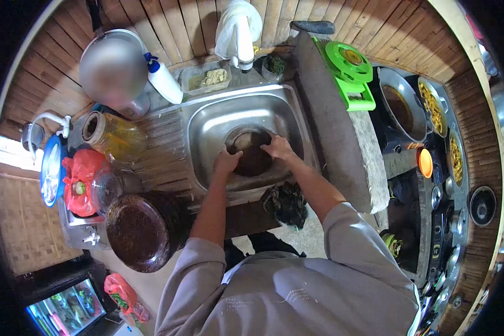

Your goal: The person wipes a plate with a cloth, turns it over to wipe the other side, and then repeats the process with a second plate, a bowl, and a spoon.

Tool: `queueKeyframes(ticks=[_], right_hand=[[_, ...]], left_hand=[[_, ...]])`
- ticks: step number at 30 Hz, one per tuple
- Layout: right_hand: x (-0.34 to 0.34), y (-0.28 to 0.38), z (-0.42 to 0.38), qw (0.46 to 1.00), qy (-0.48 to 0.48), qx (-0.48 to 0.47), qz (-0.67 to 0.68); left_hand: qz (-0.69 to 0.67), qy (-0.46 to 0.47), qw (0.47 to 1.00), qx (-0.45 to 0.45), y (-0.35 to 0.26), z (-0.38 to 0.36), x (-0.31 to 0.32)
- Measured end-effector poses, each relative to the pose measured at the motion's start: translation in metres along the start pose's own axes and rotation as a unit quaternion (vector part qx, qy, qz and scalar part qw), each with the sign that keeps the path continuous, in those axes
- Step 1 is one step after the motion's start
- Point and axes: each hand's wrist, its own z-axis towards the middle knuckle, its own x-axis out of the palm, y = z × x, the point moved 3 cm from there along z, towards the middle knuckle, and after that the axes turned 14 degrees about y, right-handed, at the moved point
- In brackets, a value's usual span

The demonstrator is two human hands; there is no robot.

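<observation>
Inside the steel sink [204, 117] is a dark brown, round, shallow plate [253, 162], its rim between my two hands. My left hand [227, 161] is closed on the left edge, thumb over the rim. On the opposite edge, my right hand [280, 148] grips the plate the same way. A paler patch shows near the plate's far side. At the left front of the sink stands a leaning stack of similar brown plates [139, 232]. A dark, crumpled cloth-like bundle [285, 206] hangs at the sink's front edge, below my right forearm.
Behind the sink stand a faucet [243, 50], a white bottle [165, 81] and a plastic container [206, 80]. Jars [120, 137] and a red bag [84, 182] crowd the left. A concrete ledge [341, 123] separates the sink from a wok [402, 106] on the right.
</observation>
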Motion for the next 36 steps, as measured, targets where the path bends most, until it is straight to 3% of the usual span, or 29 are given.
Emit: queueKeyframes(ticks=[5, 8, 13, 19, 22, 26, 28, 31, 35, 36], right_hand=[[0.004, -0.003, 0.012, 1.0, 0.007, 0.005, 0.006], [0.006, -0.004, 0.017, 0.999, 0.038, 0.021, 0.025], [0.004, -0.001, 0.011, 0.999, 0.003, 0.045, 0.01], [0.01, 0.002, 0.01, 0.999, -0.024, 0.019, 0.018], [0.007, 0.006, 0.0, 0.997, -0.066, -0.004, 0.026], [-0.004, 0.012, -0.017, 0.99, -0.127, -0.053, 0.022], [-0.009, 0.015, -0.028, 0.978, -0.178, -0.094, 0.045], [-0.024, 0.028, -0.058, 0.956, -0.25, -0.123, 0.095], [-0.042, 0.055, -0.111, 0.914, -0.341, -0.179, 0.125], [-0.044, 0.062, -0.125, 0.898, -0.363, -0.214, 0.125]], left_hand=[[-0.061, -0.024, 0.998, -0.013, 0.032, 0.037, 0.013], [-0.079, -0.033, 0.996, -0.029, 0.03, 0.041, 0.012], [-0.14, -0.012, 0.99, -0.015, 0.012, 0.026, 0.005], [-0.213, -0.086, 0.973, -0.014, 0.016, 0.025, 0.019], [-0.17, -0.193, 0.964, -0.069, 0.011, 0.018, 0.024], [-0.198, -0.113, 0.973, 0.031, 0.016, 0.024, 0.009], [-0.212, -0.116, 0.965, 0.101, 0.003, 0.009, -0.004], [-0.301, -0.199, 0.926, 0.11, -0.042, -0.051, -0.019], [-0.449, -0.157, 0.874, 0.1, -0.077, -0.104, -0.029], [-0.471, -0.123, 0.86, 0.154, -0.083, -0.114, -0.032]])
